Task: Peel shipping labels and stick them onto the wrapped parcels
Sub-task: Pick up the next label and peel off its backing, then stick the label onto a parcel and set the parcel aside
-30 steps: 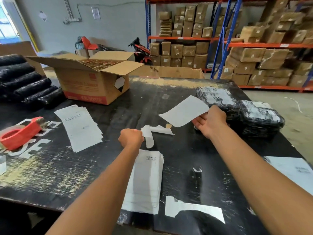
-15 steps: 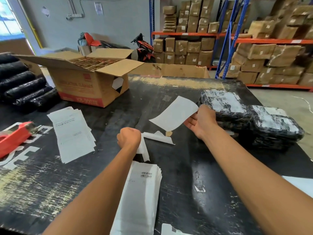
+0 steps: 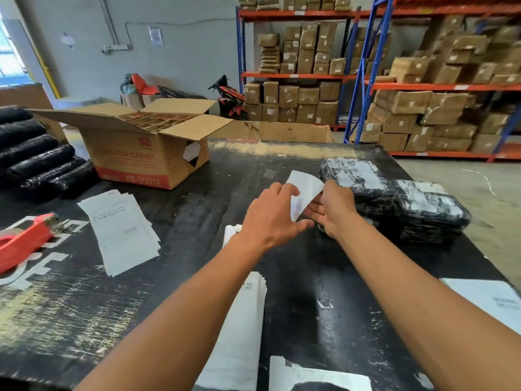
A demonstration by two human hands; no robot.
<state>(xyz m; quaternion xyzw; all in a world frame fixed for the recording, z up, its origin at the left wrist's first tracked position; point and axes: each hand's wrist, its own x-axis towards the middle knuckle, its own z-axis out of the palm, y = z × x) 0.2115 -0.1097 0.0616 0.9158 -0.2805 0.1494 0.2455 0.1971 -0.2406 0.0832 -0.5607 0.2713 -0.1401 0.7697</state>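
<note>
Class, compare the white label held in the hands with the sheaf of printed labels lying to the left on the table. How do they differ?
The held label is a single sheet; the printed sheaf is several, fanned out. The held label curls in the air between the left hand and the right hand; the sheaf lies flat on the table. The held label shows blank; the sheaf shows barcode print. Both are white paper.

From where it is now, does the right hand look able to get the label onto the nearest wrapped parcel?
Probably yes. The right hand holds the label with the left hand, right beside the nearest wrapped parcel. Nothing stands between them, and the parcel's top faces up.
</note>
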